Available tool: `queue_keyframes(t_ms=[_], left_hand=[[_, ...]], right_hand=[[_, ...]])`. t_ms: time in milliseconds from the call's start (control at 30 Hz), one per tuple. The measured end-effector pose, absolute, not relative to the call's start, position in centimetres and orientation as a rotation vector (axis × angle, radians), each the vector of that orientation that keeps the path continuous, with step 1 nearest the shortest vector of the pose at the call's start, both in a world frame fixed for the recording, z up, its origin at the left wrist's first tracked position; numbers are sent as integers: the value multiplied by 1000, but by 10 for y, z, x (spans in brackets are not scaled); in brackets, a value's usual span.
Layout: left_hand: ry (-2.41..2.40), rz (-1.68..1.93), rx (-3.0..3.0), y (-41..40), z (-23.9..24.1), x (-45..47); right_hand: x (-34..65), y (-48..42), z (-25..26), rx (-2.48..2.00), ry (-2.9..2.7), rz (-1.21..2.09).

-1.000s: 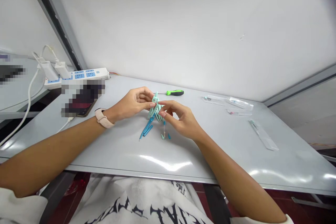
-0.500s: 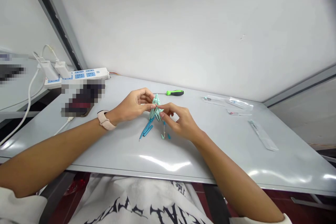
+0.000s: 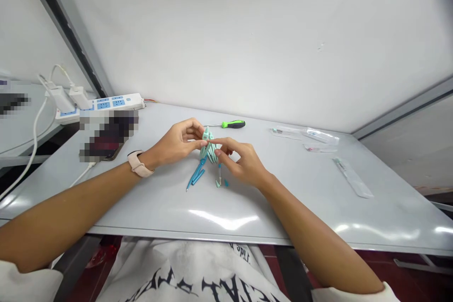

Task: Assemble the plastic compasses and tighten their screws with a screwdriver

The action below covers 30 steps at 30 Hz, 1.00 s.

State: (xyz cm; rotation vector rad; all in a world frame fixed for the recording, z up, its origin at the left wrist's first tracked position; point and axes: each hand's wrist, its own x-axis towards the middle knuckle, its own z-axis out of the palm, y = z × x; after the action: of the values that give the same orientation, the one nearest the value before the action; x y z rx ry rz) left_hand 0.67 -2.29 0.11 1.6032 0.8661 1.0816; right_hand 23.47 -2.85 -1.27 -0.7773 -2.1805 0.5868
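Observation:
Both my hands meet over a pale teal plastic piece (image 3: 208, 151) with several ridged, finger-like prongs, standing above the grey table (image 3: 148, 200). My left hand (image 3: 179, 141), a pale watch (image 3: 139, 163) on its wrist, pinches the piece's upper part from the left. My right hand (image 3: 242, 163) holds it from the right, index finger across the top and thumb at its side. Just below lie slim blue plastic parts (image 3: 197, 176) and small teal bits (image 3: 222, 182). My fingers hide part of the piece.
A green-and-black screwdriver (image 3: 233, 124) lies behind my hands. Clear plastic packets (image 3: 304, 134) and a long sealed packet (image 3: 352, 178) lie to the right. At back left are a power strip (image 3: 106, 105) with white chargers and a pixelated phone (image 3: 109, 139).
My right index finger has stretched further across the top of the teal piece. The whole scene has shifted slightly in view as my head moved.

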Motion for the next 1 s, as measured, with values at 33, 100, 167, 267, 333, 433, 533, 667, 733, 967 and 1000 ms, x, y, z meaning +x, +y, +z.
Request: queue_keyframes(t_ms=[33,100,167,267,333,433,533,667,733,967,1000], left_hand=[[876,1098,1603,-22,0,6],[902,1132,1607,-22,-1,6],[923,1153,1613,-21,-2,6],[933,1148,1619,-19,-3,6],[937,1137,1629,-18,-3,6],[948,1132,1641,-17,-3,6],[958,1126,1637,-17,-2,5],[984,1122,1585,-19,0,5],[995,1126,1559,-20,0,6],[983,1120,1576,-19,-3,5],[988,1121,1579,-18,-3,5]], right_hand=[[235,-28,-14,-787,-2188,590],[234,-28,-15,-803,-2203,590],[234,-30,-14,-805,-2234,577],[234,-31,-11,-805,-2334,572],[234,-32,-7,-821,-2448,625],[237,-31,0,-857,-2601,759],[241,-31,7,-902,-2668,868],[243,-31,10,-972,-2718,842],[242,-32,10,-998,-2730,842],[241,-34,10,-976,-2735,902],[242,-34,10,-966,-2736,906]])
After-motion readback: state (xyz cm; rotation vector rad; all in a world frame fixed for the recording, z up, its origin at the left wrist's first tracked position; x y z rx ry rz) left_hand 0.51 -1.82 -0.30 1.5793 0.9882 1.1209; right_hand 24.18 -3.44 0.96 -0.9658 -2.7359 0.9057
